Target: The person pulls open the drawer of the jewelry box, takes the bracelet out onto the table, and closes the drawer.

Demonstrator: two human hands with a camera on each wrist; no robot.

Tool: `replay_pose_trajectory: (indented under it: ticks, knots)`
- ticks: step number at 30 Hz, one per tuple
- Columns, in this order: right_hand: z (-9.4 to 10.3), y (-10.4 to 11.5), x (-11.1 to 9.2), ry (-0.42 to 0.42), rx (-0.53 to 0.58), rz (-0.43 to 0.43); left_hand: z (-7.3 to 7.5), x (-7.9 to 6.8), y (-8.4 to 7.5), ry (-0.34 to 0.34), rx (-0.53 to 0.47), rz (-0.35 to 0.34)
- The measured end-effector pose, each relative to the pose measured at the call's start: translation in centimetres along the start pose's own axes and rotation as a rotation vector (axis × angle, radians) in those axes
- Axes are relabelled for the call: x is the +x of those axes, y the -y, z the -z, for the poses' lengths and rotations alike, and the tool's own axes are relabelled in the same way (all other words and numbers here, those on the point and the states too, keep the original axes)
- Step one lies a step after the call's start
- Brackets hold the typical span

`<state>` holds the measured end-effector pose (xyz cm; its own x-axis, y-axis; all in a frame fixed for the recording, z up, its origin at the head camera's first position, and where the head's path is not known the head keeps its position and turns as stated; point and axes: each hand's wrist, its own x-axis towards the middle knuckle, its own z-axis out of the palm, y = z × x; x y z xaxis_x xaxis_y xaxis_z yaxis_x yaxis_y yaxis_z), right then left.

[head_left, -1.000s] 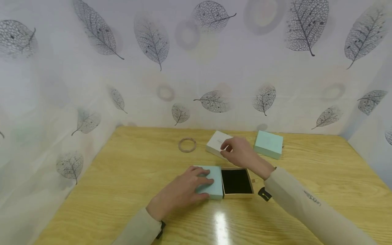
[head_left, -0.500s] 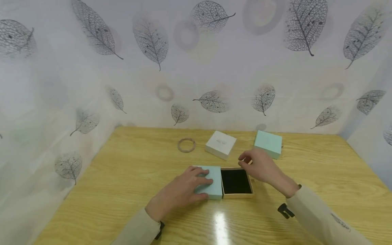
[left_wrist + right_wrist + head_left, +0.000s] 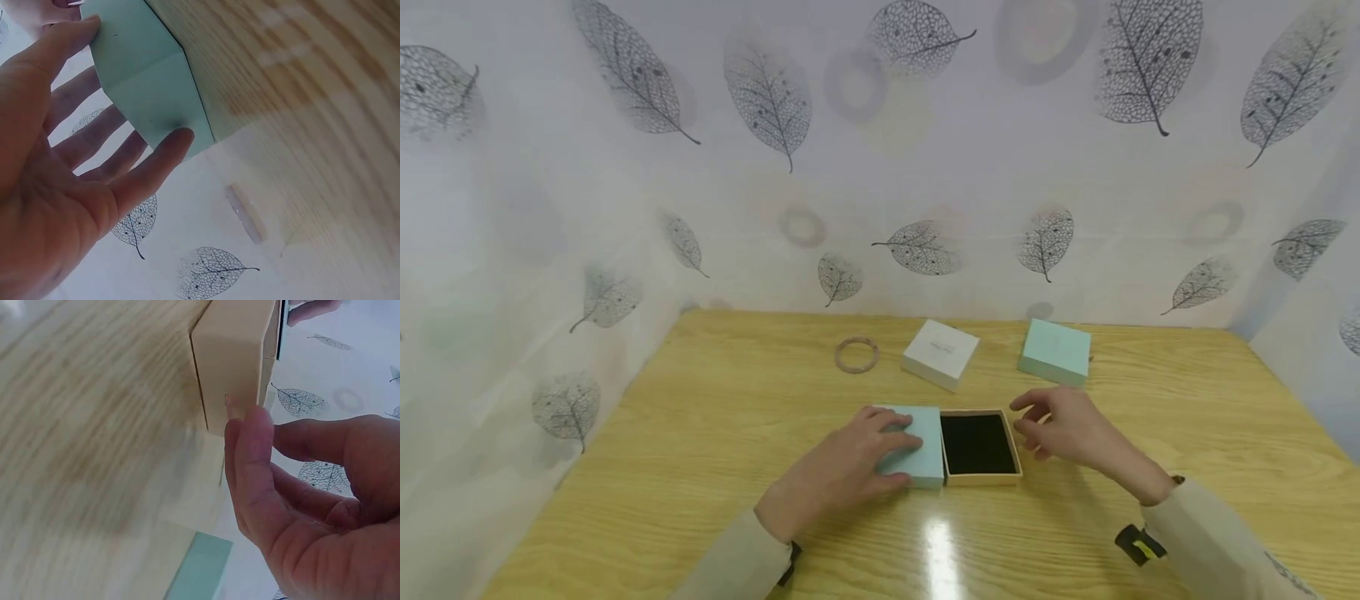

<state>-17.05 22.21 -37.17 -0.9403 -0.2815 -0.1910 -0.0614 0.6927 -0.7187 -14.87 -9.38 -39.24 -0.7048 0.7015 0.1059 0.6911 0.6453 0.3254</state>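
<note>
The left hand (image 3: 856, 467) lies over the teal cover (image 3: 930, 464), its fingers spread and fairly straight. In the head view the fingertips rest on the top and the thumb lies along the near edge; the left wrist view shows one fingertip against a side face. A pale bangle (image 3: 857, 371) lies beyond this hand, well apart from it.

The teal cover sits flat on the wooden table (image 3: 722, 400). Beyond it is a white box (image 3: 940, 348), turned at an angle. Right up against the cover's right edge stands a tan tray (image 3: 983, 480), lined with a black pad (image 3: 976, 444). A small pull tab (image 3: 229, 405) projects from the tray's outer end.

A second teal box (image 3: 1055, 348) sits farther back. In front of it, the right hand (image 3: 1065, 426) is at the tray's outer end, fingers bent and fingertips at the tab; whether they touch or pinch it, I cannot tell. The two hands are apart.
</note>
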Motion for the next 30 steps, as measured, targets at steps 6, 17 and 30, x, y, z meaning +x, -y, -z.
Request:
replay_pose_trajectory:
  ticks: [6, 17, 30]
  knots:
    - [-0.6, -0.7, 0.0, 0.046, 0.144, -0.059, 0.1, 0.0, -0.1, -0.004, 0.002, -0.001]
    - [-1.2, -1.2, 0.1, 0.077, 0.173, -0.094, 0.3, -0.1, -0.3, -0.017, 0.036, -0.002]
    - [-1.6, -1.5, -0.2, 0.099, 0.313, -0.152, 0.4, 0.1, -0.2, 0.014, 0.011, 0.009]
